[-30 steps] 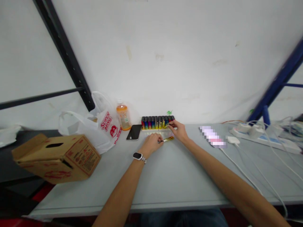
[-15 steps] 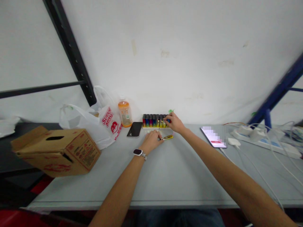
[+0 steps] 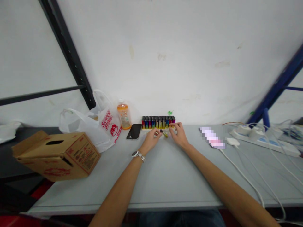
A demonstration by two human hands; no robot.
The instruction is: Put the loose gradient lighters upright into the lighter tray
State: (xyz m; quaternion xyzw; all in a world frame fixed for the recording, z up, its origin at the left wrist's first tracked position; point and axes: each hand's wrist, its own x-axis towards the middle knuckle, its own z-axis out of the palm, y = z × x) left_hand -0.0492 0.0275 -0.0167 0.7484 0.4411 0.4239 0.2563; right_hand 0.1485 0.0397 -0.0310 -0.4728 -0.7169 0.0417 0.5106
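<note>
My left hand (image 3: 151, 139), with a watch on its wrist, pinches a yellow-gold lighter (image 3: 165, 135) by its dark end. The lighter tilts down to the right above the table. Behind it stands a row of multicoloured lighters (image 3: 153, 122) with black tops, upright and packed side by side. At the right end of this row is my right hand (image 3: 180, 135), its thumb and index finger apart and nothing visible between them. Its fingertips are close to the front of the row; whether they touch it I cannot tell.
To the left are a dark phone (image 3: 134, 131), an orange bottle (image 3: 124, 116), a white plastic bag (image 3: 94, 132) and a cardboard box (image 3: 78, 154). A phone with a lit screen (image 3: 213, 137), white cables and a power strip (image 3: 267, 143) lie to the right. A wall rises behind the table.
My right hand has drawn back from the row, showing the lighters at its right end. In my left hand the yellow lighter has turned from nearly level to pointing down right.
</note>
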